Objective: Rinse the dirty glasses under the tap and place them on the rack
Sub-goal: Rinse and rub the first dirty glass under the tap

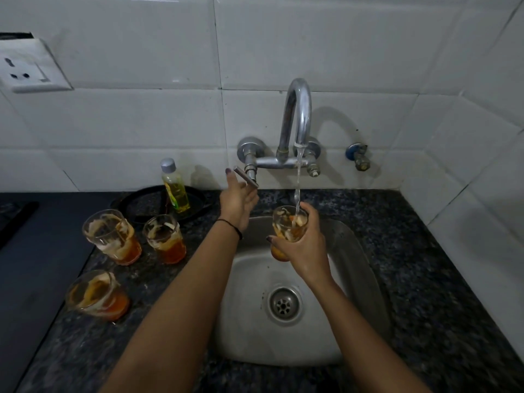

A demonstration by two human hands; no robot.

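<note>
The right hand [300, 248] grips a dirty glass [289, 231], fingers wrapped round its side, holding it upright above the sink [365, 268]. A stream of water [297, 180] falls from the curved tap [297, 114] straight into the glass. The left hand [238, 199] reaches up to the tap's lever [245, 177] and touches it; how far its fingers close on the lever cannot be told. A thin black band [231, 225] circles that wrist.

The steel sink, with a round drain [283, 304], is set into a dark speckled stone surface [425, 279]. To the left of the sink, well apart from both hands, three more glasses [112, 236] [166, 239] [96, 295] stand upright on the surface. Behind them a bottle [174, 188] of yellow liquid stands by a dark round pan [147, 204]. White tiles [340, 52] cover the wall, with a power socket [25, 66] at far left.

Each glass is clear, smeared inside with whitish streaks, with orange residue at the bottom.
</note>
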